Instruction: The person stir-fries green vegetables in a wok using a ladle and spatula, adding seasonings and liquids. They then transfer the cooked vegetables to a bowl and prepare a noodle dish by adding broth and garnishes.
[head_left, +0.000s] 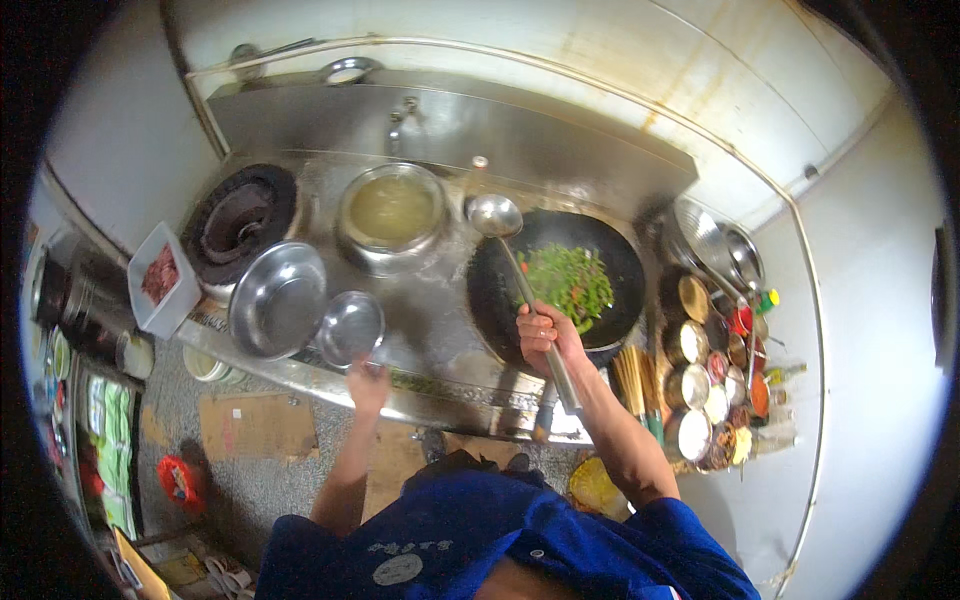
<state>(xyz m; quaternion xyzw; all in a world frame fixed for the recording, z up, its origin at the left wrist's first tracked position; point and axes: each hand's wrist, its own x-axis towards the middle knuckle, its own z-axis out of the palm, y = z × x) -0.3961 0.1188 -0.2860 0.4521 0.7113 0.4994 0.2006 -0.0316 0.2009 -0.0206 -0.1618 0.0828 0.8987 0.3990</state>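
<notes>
My right hand (547, 341) is closed around the long handle of a metal ladle (495, 217), its bowl raised above the wok's left rim. Below and beyond this hand, a black wok (491, 300) holds chopped green vegetables (574, 285) with a few red pieces. My left hand (369, 384), somewhat blurred, is at the near rim of a small steel bowl (352, 328); whether its fingers grip the rim cannot be made out. A larger steel basin (277, 300) lies beside that bowl. Farther back, a metal pot (394, 259) contains yellowish liquid.
An empty burner (244, 225) and a white tub of red meat (163, 289) are at the left. Seasoning containers (694, 386), a strainer (694, 229) and bamboo brushes (630, 379) crowd the right. A glass bottle (478, 176) stands behind the ladle, near the steel backsplash (487, 127).
</notes>
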